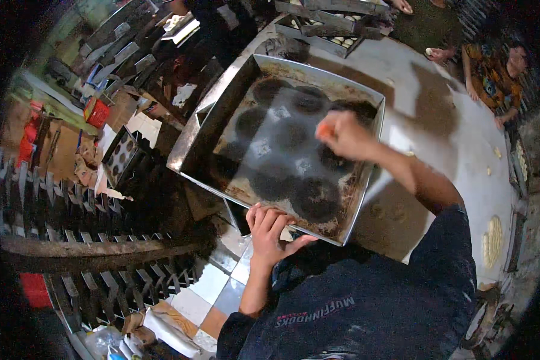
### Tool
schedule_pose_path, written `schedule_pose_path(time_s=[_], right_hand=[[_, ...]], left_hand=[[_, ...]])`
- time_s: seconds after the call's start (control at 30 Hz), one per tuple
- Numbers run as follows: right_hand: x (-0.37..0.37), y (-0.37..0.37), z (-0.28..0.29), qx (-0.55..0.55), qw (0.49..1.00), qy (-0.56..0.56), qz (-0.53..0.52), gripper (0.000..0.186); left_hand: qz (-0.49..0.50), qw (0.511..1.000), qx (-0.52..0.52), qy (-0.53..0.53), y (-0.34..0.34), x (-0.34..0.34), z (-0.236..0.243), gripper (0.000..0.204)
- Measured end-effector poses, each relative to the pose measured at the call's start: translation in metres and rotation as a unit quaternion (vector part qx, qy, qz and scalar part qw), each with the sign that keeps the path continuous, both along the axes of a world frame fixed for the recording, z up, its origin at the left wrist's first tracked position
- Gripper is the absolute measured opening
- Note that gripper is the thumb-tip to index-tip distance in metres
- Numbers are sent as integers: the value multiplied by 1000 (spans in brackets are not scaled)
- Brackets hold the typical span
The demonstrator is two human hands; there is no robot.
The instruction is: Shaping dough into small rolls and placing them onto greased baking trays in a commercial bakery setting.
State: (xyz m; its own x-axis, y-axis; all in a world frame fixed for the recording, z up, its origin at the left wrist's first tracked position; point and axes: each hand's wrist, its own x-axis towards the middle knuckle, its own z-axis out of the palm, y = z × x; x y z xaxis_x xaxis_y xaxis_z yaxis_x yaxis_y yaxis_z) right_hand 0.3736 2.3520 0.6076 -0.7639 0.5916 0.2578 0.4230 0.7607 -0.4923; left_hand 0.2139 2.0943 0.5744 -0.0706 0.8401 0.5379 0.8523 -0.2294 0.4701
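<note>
A large square metal baking tray point(246, 187) with raised sides lies tilted in front of me. Its worn bottom carries several dark round patches with paler gaps between them. My left hand point(269, 233) grips the near rim, fingers over the edge and thumb along the outside. Over the tray's right part is my right hand point(349, 139), closed around a small orange-red thing point(324, 130). Motion blurs that hand, and most of what it holds is hidden in the fist.
A pale worktable point(438, 180) extends right, with flattened dough point(492, 243) near its edge. Stacked trays point(342, 42) with dough pieces stand at the back. Two people are across the table, one in a patterned shirt point(492, 78). Metal racks point(102, 213) fill the left.
</note>
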Motion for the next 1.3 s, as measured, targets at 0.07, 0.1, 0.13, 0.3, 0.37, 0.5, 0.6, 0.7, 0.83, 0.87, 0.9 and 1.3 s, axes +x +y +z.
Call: schedule_pose_path(time_s=[0.07, 0.1, 0.13, 0.3, 0.37, 0.5, 0.6, 0.7, 0.83, 0.87, 0.9, 1.3], right_hand=[[-1, -23, 7, -97, 988, 25, 121, 3], [3, -22, 12, -161, 970, 48, 178, 4], [9, -13, 15, -173, 971, 81, 144, 4], [41, 50, 20, 21, 994, 53, -92, 6], [30, 41, -1, 6, 995, 10, -104, 7], [-2, -11, 17, -155, 970, 97, 161, 9], [-21, 45, 17, -98, 977, 188, 25, 9], [-30, 90, -1, 46, 985, 159, -58, 5], [-56, 22, 1, -156, 950, 125, 241, 3], [-57, 25, 12, -136, 958, 123, 221, 3], [-59, 33, 21, -117, 965, 120, 201, 3], [-5, -8, 22, -232, 949, 32, 210, 16]], left_hand=[[1, 1000, 2, 1, -1, -2, -5, 51], [1, 1000, 6, -1, -2, -3, -5, 51], [-1, 1000, 11, -3, -3, -2, -4, 51], [-7, 999, 31, -17, -6, -1, 3, 52], [-4, 1000, 19, -8, 1, -3, 4, 50], [2, 1000, 19, 2, -1, -5, -6, 51], [6, 999, 37, -4, -3, -5, -6, 52], [-8, 997, 71, -2, 4, -1, 0, 53], [12, 999, 49, 18, 1, -3, -8, 53], [15, 999, 40, 13, 0, -3, -15, 55], [19, 999, 30, 7, -1, -3, -19, 57], [20, 998, 47, 30, -2, -6, -14, 56]])
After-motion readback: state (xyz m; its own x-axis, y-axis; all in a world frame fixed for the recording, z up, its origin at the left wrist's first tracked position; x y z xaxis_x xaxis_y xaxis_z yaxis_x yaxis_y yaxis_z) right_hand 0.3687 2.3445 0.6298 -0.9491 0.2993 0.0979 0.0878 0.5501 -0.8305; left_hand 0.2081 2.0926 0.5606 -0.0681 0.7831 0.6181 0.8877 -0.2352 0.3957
